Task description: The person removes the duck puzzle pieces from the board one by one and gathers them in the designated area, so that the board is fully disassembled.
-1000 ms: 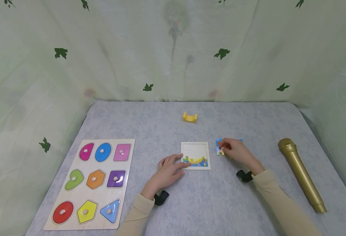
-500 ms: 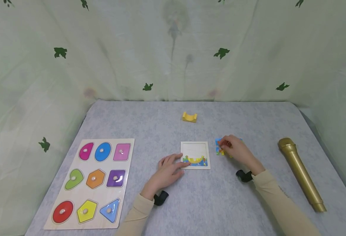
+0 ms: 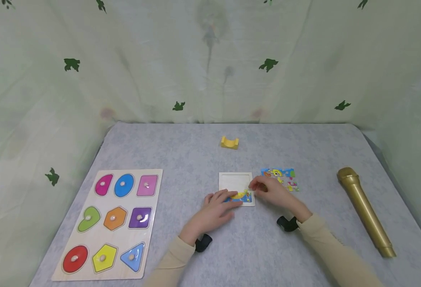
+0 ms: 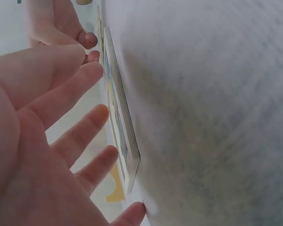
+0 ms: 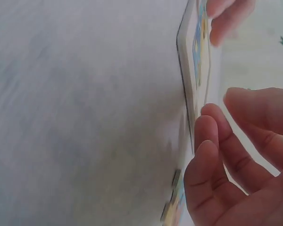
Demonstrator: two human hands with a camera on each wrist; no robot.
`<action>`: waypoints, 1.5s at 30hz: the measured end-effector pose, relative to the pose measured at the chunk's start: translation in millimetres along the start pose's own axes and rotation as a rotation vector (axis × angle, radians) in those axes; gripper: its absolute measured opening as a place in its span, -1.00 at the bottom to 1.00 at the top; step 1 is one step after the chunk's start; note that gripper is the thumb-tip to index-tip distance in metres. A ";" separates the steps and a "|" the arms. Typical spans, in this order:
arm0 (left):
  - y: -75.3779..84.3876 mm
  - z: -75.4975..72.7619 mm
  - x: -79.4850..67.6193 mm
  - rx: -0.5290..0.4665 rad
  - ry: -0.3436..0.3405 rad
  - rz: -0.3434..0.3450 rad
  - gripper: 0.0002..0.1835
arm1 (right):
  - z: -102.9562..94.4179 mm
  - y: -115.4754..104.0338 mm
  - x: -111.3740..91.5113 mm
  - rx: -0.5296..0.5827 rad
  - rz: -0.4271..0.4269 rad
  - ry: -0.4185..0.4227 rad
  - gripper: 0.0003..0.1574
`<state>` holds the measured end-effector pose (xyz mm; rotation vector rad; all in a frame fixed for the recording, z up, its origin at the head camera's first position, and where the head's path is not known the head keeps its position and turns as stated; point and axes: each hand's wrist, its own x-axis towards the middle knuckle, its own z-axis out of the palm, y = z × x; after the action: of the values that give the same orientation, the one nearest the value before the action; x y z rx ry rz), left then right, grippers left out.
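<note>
Through the head camera I see a small square frame (image 3: pixel 235 181) lying flat on a grey-blue tabletop (image 3: pixel 181 159); I take it as the centre of the clock. Inside its six o'clock edge runs a strip of fitted picture pieces (image 3: pixel 245 196), blue and yellow. The person's left hand (image 3: pixel 212 215) comes in from seven o'clock, palm down, its fingers extended and slightly spread over the lower left of the frame, partly covering that strip; I cannot tell how firmly they rest. The right hand (image 3: pixel 273 194) is at three o'clock, fingers curled toward the thumb, its fingertips at the frame's right edge; even from the right wrist camera I cannot tell whether they pinch anything. Just behind that hand, between two and three o'clock, lie loose puzzle pieces (image 3: pixel 284 174) in blue, yellow, pink and green. Farther out I find a yellow block (image 3: pixel 230 143) with a curved notch at twelve, a gold microphone (image 3: pixel 367 213) near four, and a wooden board (image 3: pixel 99 237) of nine knobbed, coloured shapes between eight and nine.
</note>
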<state>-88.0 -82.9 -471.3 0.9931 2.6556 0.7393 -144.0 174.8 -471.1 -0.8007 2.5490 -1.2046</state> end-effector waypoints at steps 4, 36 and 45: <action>2.4 1.2 0.8 0.019 -0.007 -0.013 -0.59 | 6.6 -7.9 3.7 -0.003 -0.016 -0.031 -0.79; 3.5 1.3 1.1 -0.018 -0.019 -0.058 -0.60 | -11.9 -2.0 -15.3 0.110 0.062 0.021 -0.83; 1.8 2.9 -0.1 -0.045 -0.007 -0.057 -0.60 | -46.6 29.4 -61.6 0.033 0.194 0.084 -0.86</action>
<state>-85.9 -80.7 -472.9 0.9032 2.6370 0.7779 -123.0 254.5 -466.1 -0.4919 2.5948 -1.2377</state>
